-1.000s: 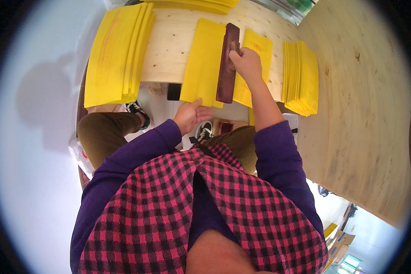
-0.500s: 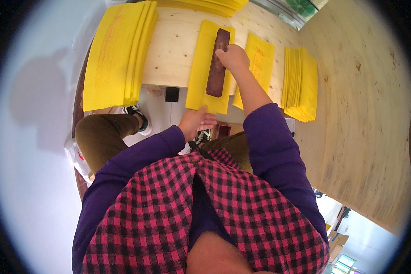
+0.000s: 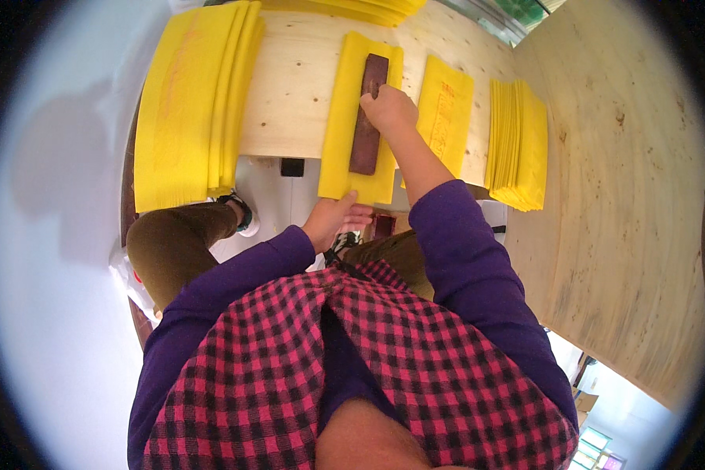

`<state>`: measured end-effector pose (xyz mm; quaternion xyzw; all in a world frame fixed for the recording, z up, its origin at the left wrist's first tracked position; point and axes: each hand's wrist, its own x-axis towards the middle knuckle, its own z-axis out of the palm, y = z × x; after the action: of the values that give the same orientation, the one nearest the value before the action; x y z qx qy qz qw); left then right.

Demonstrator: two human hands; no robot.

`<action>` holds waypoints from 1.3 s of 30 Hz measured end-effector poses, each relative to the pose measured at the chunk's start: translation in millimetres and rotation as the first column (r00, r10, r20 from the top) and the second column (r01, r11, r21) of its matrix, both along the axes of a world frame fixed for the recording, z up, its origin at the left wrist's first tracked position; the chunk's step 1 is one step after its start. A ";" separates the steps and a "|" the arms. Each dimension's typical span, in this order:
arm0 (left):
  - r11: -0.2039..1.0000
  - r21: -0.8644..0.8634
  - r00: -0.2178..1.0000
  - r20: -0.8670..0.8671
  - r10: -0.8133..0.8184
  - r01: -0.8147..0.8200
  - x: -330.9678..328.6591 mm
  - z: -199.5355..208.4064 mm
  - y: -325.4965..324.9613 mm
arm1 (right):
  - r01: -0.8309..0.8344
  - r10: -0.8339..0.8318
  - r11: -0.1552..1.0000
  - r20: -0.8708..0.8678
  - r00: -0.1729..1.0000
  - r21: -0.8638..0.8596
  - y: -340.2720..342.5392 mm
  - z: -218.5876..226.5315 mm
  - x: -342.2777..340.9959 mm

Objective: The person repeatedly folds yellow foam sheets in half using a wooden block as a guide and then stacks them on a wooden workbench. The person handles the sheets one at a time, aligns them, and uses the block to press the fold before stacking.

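Note:
My right hand (image 3: 391,110) is closed around the grip on the back of a long, dark reddish-brown block (image 3: 366,149), apparently a hand printing block. The block lies lengthwise on a yellow paper stack (image 3: 334,141), whose near end juts past the table edge. At that near end my left hand (image 3: 335,222) pinches the paper, thumb on top and fingers below, partly hidden. Just right of the block, a flat yellow piece with red printing (image 3: 445,110) lies on the table, partly behind my right forearm.
A thick folded yellow stack (image 3: 188,110) stands at the table's left, another yellow stack (image 3: 517,145) at the right, and more yellow paper (image 3: 345,9) at the far edge. The pale wooden tabletop (image 3: 286,94) meets a tall wooden panel (image 3: 611,196) on the right.
The view has shifted slightly. My right hand and the block sit a little further left and nearer on the paper. My left hand still holds the near end.

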<state>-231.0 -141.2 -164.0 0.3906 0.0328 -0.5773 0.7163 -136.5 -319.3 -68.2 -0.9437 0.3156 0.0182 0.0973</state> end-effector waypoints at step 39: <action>0.996 -0.005 0.996 -0.016 0.091 -0.091 7.4 -9.5 49.1 | 0.169 -0.233 0.972 0.597 0.768 0.163 -81.2 70.7 -351.7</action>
<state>-223.6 -92.0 -173.5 0.3821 0.0547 -0.5472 0.7427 -488.1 -400.5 2.5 -0.8533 0.3649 -0.2829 0.2423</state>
